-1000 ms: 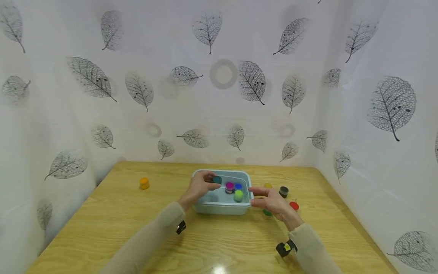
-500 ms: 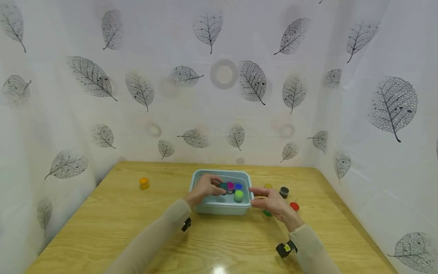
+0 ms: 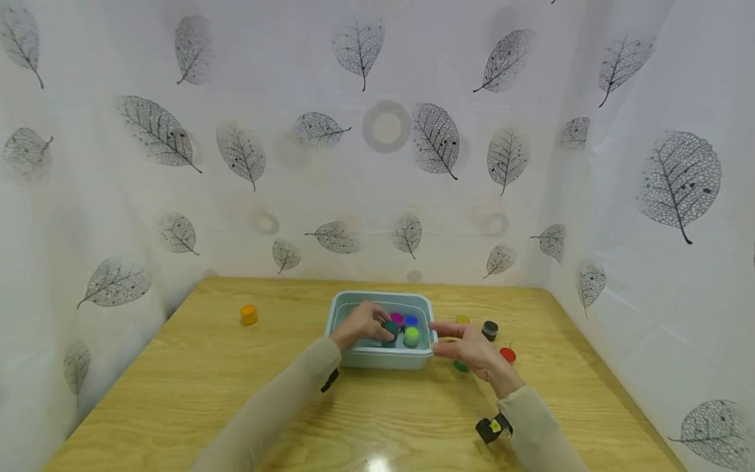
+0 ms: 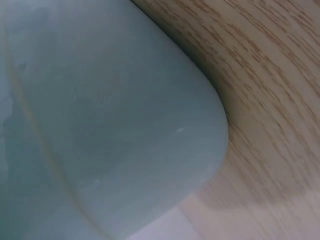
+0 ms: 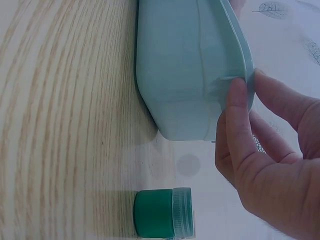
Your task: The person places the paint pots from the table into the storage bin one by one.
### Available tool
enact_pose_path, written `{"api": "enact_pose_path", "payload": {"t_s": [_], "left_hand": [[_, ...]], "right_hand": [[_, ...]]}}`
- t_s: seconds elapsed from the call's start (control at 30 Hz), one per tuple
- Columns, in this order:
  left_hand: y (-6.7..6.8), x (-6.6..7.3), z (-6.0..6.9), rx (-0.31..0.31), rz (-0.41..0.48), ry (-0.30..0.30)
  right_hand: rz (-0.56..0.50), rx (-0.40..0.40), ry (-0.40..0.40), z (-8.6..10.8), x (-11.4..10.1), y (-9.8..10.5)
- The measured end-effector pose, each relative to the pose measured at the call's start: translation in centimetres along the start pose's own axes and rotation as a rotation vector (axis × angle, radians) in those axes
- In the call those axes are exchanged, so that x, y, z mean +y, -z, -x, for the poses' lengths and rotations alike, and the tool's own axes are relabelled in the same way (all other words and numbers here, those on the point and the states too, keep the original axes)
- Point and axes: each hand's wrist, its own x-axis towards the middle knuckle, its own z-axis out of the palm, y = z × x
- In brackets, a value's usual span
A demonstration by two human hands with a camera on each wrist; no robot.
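Observation:
Inside the pale blue bin (image 3: 383, 360), my left hand (image 3: 361, 324) holds a dark teal jar (image 3: 389, 330) between thumb and fingers. Beside that jar stand a lime jar (image 3: 411, 337), a magenta one (image 3: 397, 319) and a blue one (image 3: 411, 321). My right hand (image 3: 472, 349) grips the bin's right rim; the right wrist view has the thumb and fingers (image 5: 239, 107) pinching the bin's edge (image 5: 175, 65). In the left wrist view only the bin's outer wall (image 4: 125, 115) and the wood appear, with the hand out of sight.
An orange jar (image 3: 249, 314) stands on the table (image 3: 177, 393) left of the bin. To the right are a yellow jar (image 3: 462, 319), a black one (image 3: 489, 330), a red one (image 3: 507, 355) and a green one (image 5: 155, 213). A patterned curtain (image 3: 377, 183) surrounds the table.
The left hand has moved right and towards the front of the bin with the teal jar, which now sits left of the lime jar. The right hand has stayed on the rim.

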Motion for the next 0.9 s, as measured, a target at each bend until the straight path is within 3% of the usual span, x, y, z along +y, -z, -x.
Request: {"api": "enact_pose_path", "payload": {"t_s": [0.2,0.4,0.5,0.67,0.9], "left_hand": [[-0.48,0.16,-0.43,0.027,-0.066,-0.001],[-0.68,0.04,-0.75,0.089,-0.223,-0.054],[-0.79,-0.1,-0.79,0.092,-0.212,-0.049],[-0.94,-0.1,-0.6,0.064,-0.115,0.003],[-0.94,-0.05,-0.63,0.07,-0.132,-0.005]], "right_hand": [[0.001,-0.003,0.011,-0.06,0.19,-0.02],[0.004,0.002,0.006,-0.12,0.2,-0.03],[0.0,0.0,0.004,-0.15,0.2,0.02],[-0.015,-0.013,0.008,-0.24,0.34,0.11],[-0.018,-0.011,0.012,-0.26,0.36,0.12]]}}
